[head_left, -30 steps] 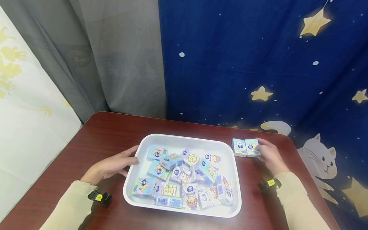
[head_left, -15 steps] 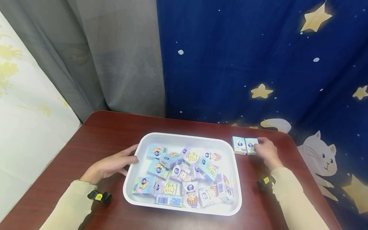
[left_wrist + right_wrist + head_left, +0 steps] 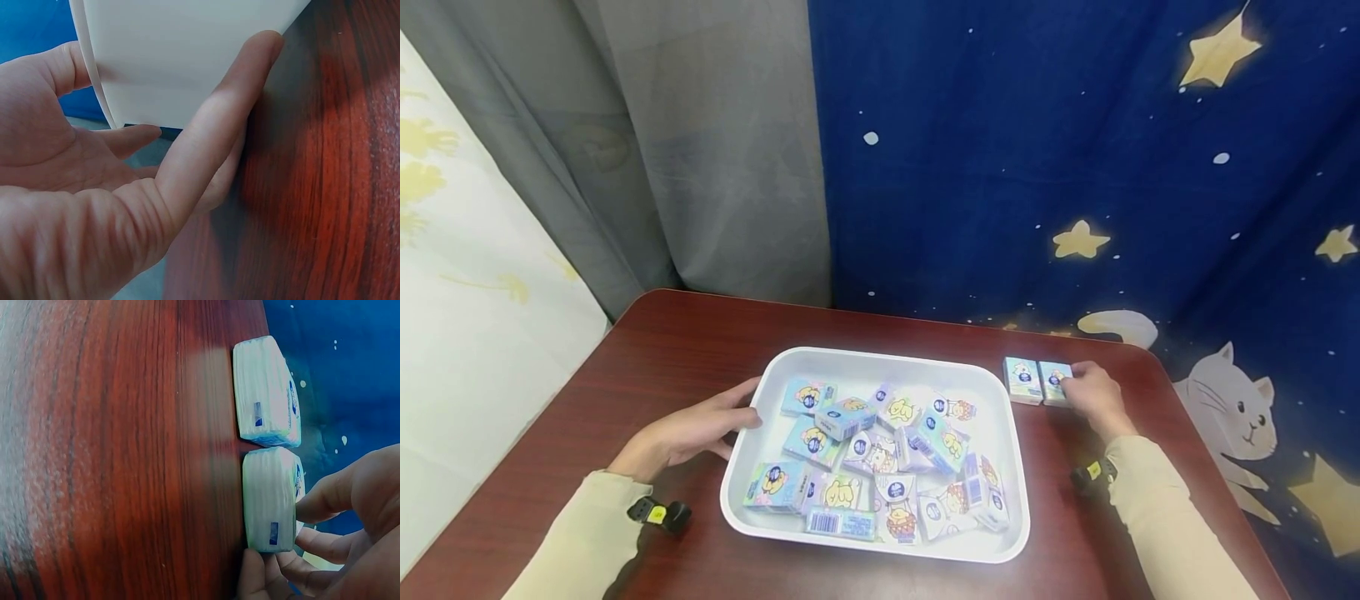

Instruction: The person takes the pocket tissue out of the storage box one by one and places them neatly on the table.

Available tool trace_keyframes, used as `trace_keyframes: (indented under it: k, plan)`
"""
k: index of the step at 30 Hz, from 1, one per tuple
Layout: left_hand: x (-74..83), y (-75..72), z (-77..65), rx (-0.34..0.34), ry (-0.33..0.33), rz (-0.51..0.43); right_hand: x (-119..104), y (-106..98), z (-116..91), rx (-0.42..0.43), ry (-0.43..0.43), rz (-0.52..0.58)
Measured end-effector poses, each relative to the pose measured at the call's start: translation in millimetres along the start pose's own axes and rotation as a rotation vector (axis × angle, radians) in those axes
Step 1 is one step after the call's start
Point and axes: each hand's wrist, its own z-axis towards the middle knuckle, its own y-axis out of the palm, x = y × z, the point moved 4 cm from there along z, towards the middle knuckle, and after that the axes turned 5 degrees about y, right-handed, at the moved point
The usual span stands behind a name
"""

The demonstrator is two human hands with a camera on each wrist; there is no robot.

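Note:
A white tray (image 3: pixel 880 552) holds several small pocket tissue packs, among them a blue one (image 3: pixel 775 485) with a cartoon print. At the tray's left side, my left hand (image 3: pixel 696 429) holds the edge; the left wrist view has the thumb over the rim and the fingers along the outer wall. To the right of the tray, two tissue packs lie side by side on the table. My right hand (image 3: pixel 1097 398) grips the right-hand pack (image 3: pixel 269 500), thumb on top and fingers at its side. Its neighbour (image 3: pixel 267 390) stands untouched, a narrow gap away.
The dark red wooden table (image 3: pixel 700 333) has a rounded far edge. Behind it hang a grey curtain (image 3: pixel 737 167) and a blue curtain (image 3: pixel 962 167) printed with stars and a cat. A white, yellow-patterned curtain (image 3: pixel 467 333) hangs at the left.
My right hand has shifted slightly left over the tissue pack, covering more of it. The left hand and the tray look the same.

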Motion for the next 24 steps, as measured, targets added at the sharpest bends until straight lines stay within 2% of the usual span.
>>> trace_keyframes:
  k: [18, 24]
  plan:
    - [3.0, 1.9, -1.2, 0.004, -0.003, 0.007, -1, -1, 0, -0.044, 0.004, 0.034]
    - [1.8, 1.8, -1.2, 0.0, -0.001, -0.001, -3, -8, -2, 0.02, -0.027, 0.04]
